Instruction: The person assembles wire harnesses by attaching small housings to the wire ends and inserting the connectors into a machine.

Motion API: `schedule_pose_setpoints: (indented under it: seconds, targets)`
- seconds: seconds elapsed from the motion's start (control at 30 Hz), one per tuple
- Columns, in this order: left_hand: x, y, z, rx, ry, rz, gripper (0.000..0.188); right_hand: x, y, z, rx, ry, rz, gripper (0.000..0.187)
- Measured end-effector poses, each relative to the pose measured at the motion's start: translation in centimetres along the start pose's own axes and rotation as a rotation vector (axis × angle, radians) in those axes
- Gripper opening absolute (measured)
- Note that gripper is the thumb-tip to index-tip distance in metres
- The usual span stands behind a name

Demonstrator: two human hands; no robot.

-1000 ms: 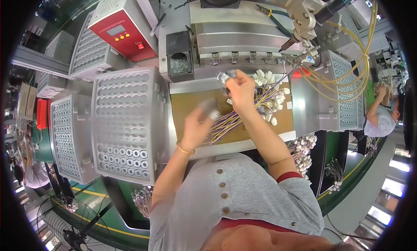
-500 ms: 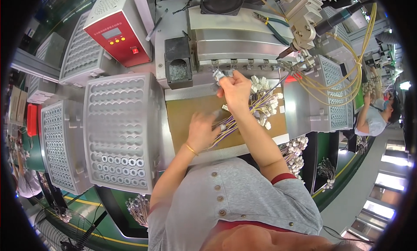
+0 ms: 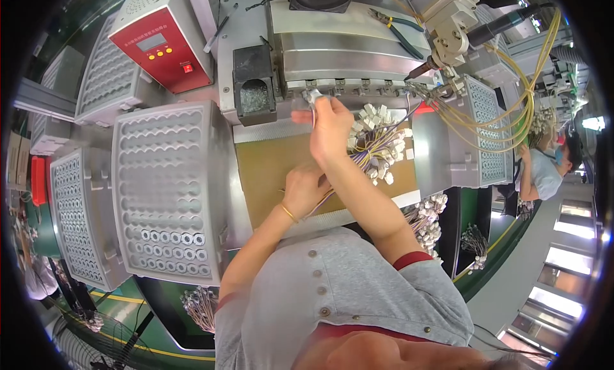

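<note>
"Many thin wires [image 3: 366, 155] are shown; how is their appearance described?"

"Yellow and purple strands are gathered in a loose bundle, and white, block-like connectors [image 3: 377, 118] are clustered about its far end. The bundle is laid across a brown board [image 3: 265, 156], its near part being largely covered by the hands."

"How are the fingers placed?"

"By the right hand [image 3: 329, 128], a small pale part [image 3: 313, 97], somewhat blurred, is pinched at the fingertips near a row of metal clamps [image 3: 366, 86]. The left hand [image 3: 303, 191] is set over the near end of the wires with its fingers curled; whether a strand is gripped cannot be told."

"What is found farther out?"

"At the left, a grey tray [image 3: 165, 157] is partly filled with metal rings [image 3: 171, 250]. Behind it, a red-fronted control box [image 3: 165, 58] is seen, and pliers [image 3: 404, 42] are laid beyond the clamps."
</note>
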State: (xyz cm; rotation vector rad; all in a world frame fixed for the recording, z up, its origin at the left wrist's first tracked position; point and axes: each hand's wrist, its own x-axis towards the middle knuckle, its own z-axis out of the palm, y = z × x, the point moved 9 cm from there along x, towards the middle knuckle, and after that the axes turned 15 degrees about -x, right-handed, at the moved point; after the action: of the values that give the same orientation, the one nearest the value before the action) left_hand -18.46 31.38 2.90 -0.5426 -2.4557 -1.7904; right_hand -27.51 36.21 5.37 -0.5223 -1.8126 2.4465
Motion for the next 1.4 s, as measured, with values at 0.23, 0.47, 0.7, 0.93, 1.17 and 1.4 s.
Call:
schedule_pose_setpoints:
  seconds: [0.23, 0.47, 0.7, 0.93, 1.17, 1.4]
  targets:
    - [0.2, 2.2, -2.5, 0.136, 0.156, 0.105, 0.006, -1.9, -5.3, -3.0, -1.148, -0.090, -0.932, 0.012]
    - [-2.0, -5.0, -5.5, -0.689, 0.299, -0.477, 0.012, -4.6, 0.6, -4.0, -1.181, -0.845, -0.373, 0.029]
    - [-3.5, -5.2, -7.6, -0.610, 0.407, -0.425, 0.015, -5.2, 2.9, -3.2, -1.213, -1.055, -0.449, 0.019]
    - [-4.6, -2.1, -7.0, -0.085, 0.225, -0.296, 0.026, -4.7, 3.2, -3.6, -1.083, -0.975, -0.319, 0.012]
    - [-5.1, -3.3, -4.5, -0.223, 0.057, -0.421, 0.022, -4.2, 2.8, -3.9, -1.068, -0.881, -0.381, 0.023]
    - [-4.7, -3.2, -6.9, -1.257, 0.292, -0.584, 0.030, -7.8, -0.3, -2.3, -0.998, -0.924, -0.868, 0.013]
